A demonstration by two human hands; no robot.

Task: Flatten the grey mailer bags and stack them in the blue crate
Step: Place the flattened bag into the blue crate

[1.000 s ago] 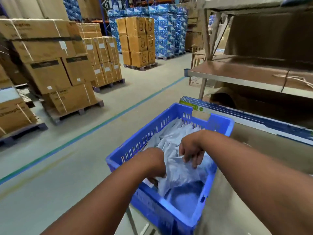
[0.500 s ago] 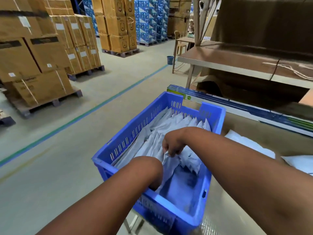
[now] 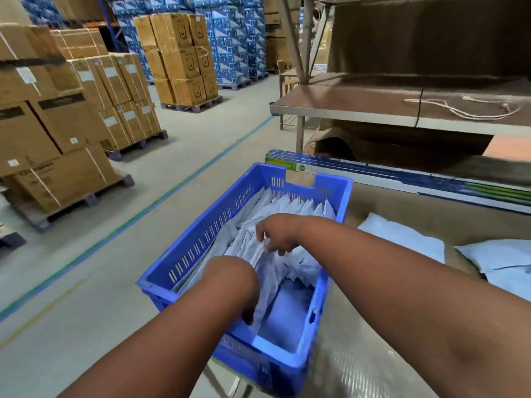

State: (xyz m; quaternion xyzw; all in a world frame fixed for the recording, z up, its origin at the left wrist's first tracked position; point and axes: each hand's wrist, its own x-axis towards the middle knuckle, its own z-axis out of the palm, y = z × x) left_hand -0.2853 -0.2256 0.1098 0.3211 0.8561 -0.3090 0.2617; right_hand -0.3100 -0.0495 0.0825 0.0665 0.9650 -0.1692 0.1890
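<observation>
The blue crate (image 3: 198,245) stands at the left end of a work table. Several grey mailer bags (image 3: 290,206) stand on edge in a row inside it, filling the far part. My right hand (image 3: 280,234) hovers over the tops of the row with loosely curled fingers, the fingertips just at the bags' upper edges. My left hand (image 3: 238,285) reaches down into the near part of the crate beside the closest bag; its fingers are mostly hidden behind the back of the hand. Two puffy grey mailer bags (image 3: 402,239) (image 3: 502,257) lie on the table to the right.
The brown table top (image 3: 373,354) runs right of the crate, with a long blue and green box (image 3: 431,179) along its far edge. A metal shelf (image 3: 373,110) stands behind. Pallets of cardboard boxes (image 3: 71,124) line the open floor on the left.
My right hand has let go of the bag it pinched and lifted slightly above the row. My left hand stays low in the crate. The view has tilted down and right, showing more of the table.
</observation>
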